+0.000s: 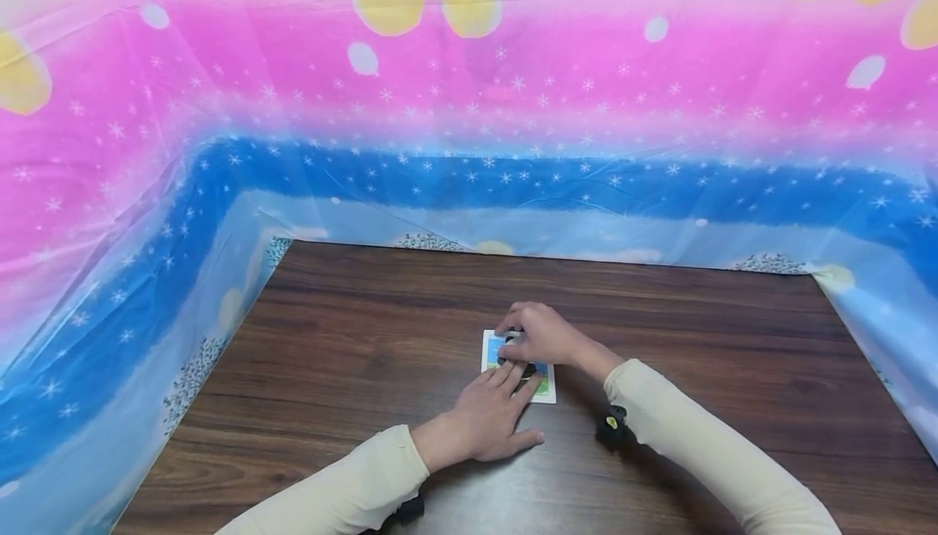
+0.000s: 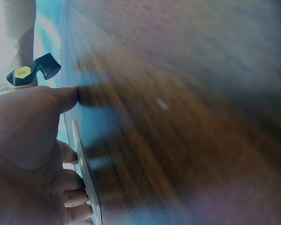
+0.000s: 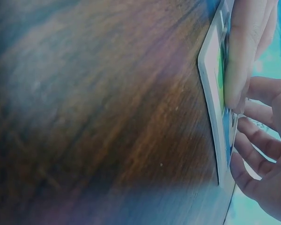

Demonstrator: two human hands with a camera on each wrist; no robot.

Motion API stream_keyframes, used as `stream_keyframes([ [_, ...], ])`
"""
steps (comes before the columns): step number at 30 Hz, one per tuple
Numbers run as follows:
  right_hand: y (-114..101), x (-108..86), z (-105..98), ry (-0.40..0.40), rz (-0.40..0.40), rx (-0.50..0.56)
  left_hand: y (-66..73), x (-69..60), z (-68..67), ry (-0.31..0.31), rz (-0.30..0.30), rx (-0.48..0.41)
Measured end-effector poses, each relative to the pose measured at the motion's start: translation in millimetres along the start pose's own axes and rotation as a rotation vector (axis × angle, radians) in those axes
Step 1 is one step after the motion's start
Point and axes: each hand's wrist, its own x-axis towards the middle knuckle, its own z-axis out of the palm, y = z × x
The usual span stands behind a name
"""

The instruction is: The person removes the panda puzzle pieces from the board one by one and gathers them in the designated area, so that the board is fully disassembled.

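Observation:
A small white-bordered picture board (image 1: pixel 550 392), blue above and green below, lies flat on the brown table. It looks like a thin puzzle, with a dark and white shape in the middle, mostly covered by the hands. My left hand (image 1: pixel 487 417) rests from the near side with its fingers straight, pressing the picture, thumb spread out on the table. At the board's far part, my right hand (image 1: pixel 545 335) has thumb and fingers curled around a thin flat puzzle piece (image 3: pixel 233 127). In the right wrist view this piece stands slightly above the board, by the fingertips.
The wood-grained table (image 1: pixel 330 339) extends around the board on all sides. A pink and blue patterned cloth (image 1: pixel 454 185) hangs along its back and sides. Dark wrist devices (image 1: pixel 612 425) sit beneath both cream sleeves (image 1: pixel 711 437).

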Motion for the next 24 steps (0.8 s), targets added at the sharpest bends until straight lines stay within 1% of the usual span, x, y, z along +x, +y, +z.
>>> stream_keyframes([
  [5,-1.3,-0.1,0.1,0.009,0.02,0.017,-1.0,-0.1,-0.9,-0.007,0.002,-0.002],
  [10,-0.8,0.9,1.5,0.009,0.026,0.051,-0.6,-0.2,-3.5,-0.033,-0.007,-0.017],
  [15,1.2,2.3,2.1,0.014,0.014,0.066,-1.8,0.0,-2.6,-0.006,-0.004,-0.038],
  [21,1.7,3.0,2.1,0.014,0.048,0.154,-1.8,-1.1,-2.8,0.015,-0.009,-0.085],
  [24,0.9,3.7,2.2,0.015,0.069,0.173,-1.1,-1.0,-3.5,0.022,-0.015,-0.096],
])
